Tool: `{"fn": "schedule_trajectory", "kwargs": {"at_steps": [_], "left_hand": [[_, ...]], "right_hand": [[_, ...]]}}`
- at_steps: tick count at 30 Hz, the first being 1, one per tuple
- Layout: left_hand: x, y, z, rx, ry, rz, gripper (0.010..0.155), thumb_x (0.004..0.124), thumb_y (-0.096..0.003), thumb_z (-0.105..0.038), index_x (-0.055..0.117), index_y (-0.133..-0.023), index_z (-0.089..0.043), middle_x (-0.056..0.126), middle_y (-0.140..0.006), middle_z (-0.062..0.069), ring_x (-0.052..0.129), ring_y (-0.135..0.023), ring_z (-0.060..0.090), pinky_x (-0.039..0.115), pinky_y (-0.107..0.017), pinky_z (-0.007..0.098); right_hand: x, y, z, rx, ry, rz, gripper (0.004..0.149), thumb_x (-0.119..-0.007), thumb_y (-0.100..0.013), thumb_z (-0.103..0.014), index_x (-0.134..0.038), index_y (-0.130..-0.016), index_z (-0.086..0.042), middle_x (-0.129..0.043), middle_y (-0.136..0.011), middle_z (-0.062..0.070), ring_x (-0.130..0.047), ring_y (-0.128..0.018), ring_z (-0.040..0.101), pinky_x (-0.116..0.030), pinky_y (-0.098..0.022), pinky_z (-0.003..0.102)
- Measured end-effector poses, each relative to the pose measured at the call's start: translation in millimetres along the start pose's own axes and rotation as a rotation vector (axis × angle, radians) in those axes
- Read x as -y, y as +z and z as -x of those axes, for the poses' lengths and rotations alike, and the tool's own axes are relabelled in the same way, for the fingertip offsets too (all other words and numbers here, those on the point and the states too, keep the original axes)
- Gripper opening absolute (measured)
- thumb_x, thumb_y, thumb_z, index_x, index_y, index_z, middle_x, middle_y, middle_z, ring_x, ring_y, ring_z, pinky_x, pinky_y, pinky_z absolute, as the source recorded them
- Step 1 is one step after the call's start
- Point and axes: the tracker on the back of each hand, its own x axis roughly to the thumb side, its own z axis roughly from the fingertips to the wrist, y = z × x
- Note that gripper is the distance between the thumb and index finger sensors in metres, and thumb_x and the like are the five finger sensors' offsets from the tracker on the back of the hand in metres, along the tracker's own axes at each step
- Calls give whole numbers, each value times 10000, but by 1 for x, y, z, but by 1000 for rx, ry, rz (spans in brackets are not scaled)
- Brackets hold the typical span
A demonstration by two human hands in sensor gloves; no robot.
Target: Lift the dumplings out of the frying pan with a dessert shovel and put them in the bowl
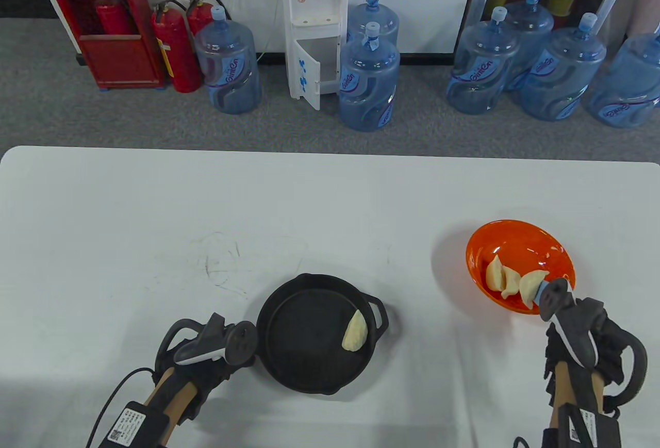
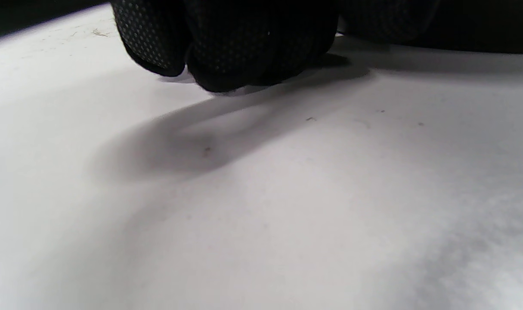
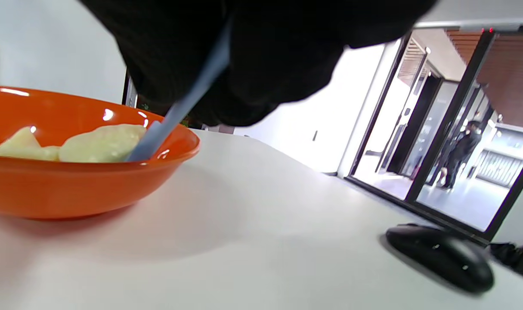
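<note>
A black frying pan (image 1: 304, 360) sits near the table's front with one dumpling (image 1: 356, 332) at its right side. My left hand (image 1: 224, 365) is at the pan's left edge, its fingers (image 2: 227, 51) curled down against the table. The pan's handle is hidden under it. At the right stands an orange bowl (image 1: 515, 226) holding two dumplings (image 1: 497, 275). My right hand (image 1: 564, 321) grips the blue dessert shovel (image 3: 188, 99), whose tip reaches over the bowl's near rim (image 3: 175, 148). A third dumpling (image 3: 102, 142) lies at the shovel's tip inside the bowl.
A black computer mouse (image 3: 437, 258) lies on the table to the right of the bowl. The white table (image 1: 154, 211) stretches bare behind the pan. Water jugs (image 1: 368, 82) and fire extinguishers (image 1: 175, 51) stand on the floor beyond the far edge.
</note>
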Motion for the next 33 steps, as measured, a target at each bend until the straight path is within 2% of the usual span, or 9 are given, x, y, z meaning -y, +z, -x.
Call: {"fn": "schedule_trajectory", "kwargs": {"at_steps": [8, 13, 16, 19, 24, 33], "left_hand": [[0, 0, 0, 1, -1, 3, 562, 670, -491, -508, 611, -980, -236, 823, -790, -55, 941, -592, 123, 731, -717, 481], [0, 0, 0, 1, -3, 4, 562, 668, -491, -509, 610, -980, -238, 823, -792, -55, 941, -594, 123, 730, -718, 481], [0, 0, 0, 1, -4, 4, 562, 668, -491, -509, 611, -980, -237, 823, -792, -56, 941, -594, 123, 730, -718, 481], [0, 0, 0, 0, -4, 4, 562, 668, -491, -509, 610, -980, -239, 823, -792, -56, 940, -594, 122, 730, -718, 480], [0, 0, 0, -2, -5, 4, 562, 669, -491, -509, 610, -980, -238, 823, -791, -55, 941, -593, 123, 730, -718, 480], [0, 0, -1, -3, -6, 4, 562, 669, -491, -509, 611, -979, -238, 823, -791, -56, 941, -594, 123, 731, -718, 479]], "right_hand": [[16, 3, -13, 12, 175, 94, 416, -800, -605, -408, -861, -983, -246, -939, -815, 71, -952, -393, 189, -814, -313, 392], [29, 8, -11, 16, 102, 125, 417, -799, -603, -409, -861, -982, -245, -938, -815, 71, -951, -394, 191, -814, -313, 393], [39, 15, -10, 44, 29, 187, 417, -794, -606, -410, -859, -983, -244, -938, -812, 68, -951, -394, 183, -817, -310, 387], [50, 26, -13, 117, -80, 231, 420, -790, -606, -420, -856, -983, -245, -942, -804, 63, -957, -382, 168, -825, -302, 373], [63, 50, -34, 265, -233, 242, 422, -788, -606, -441, -858, -979, -256, -949, -795, 50, -962, -377, 148, -836, -294, 355], [62, 99, -89, 550, -363, 280, 414, -799, -596, -451, -869, -963, -273, -956, -786, 39, -970, -386, 142, -844, -301, 354]]}}
